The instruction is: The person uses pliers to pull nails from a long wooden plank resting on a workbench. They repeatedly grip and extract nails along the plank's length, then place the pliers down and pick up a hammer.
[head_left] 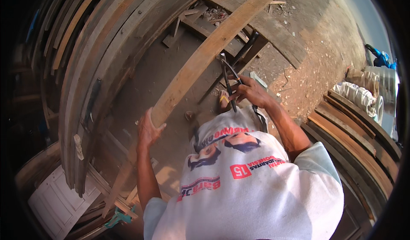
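A long wooden plank [192, 71] slants from near my left side up to the far right of the view. Its near end is in my left hand [149, 129], with the thumb over one edge and the fingers partly hidden at the other side. My right hand [252, 92] is closed on a pair of pincers [225, 67] with dark handles. The metal jaws of the pincers are close beside the plank's right edge; whether they touch it I cannot tell.
Long boards [115, 39] are stacked along the left. A wooden bench or frame [277, 37] stands ahead, under the plank. More planks [346, 133] lie at right near white sacks [361, 95]. A white panelled door [60, 201] leans at lower left. Wood chips litter the floor [307, 77].
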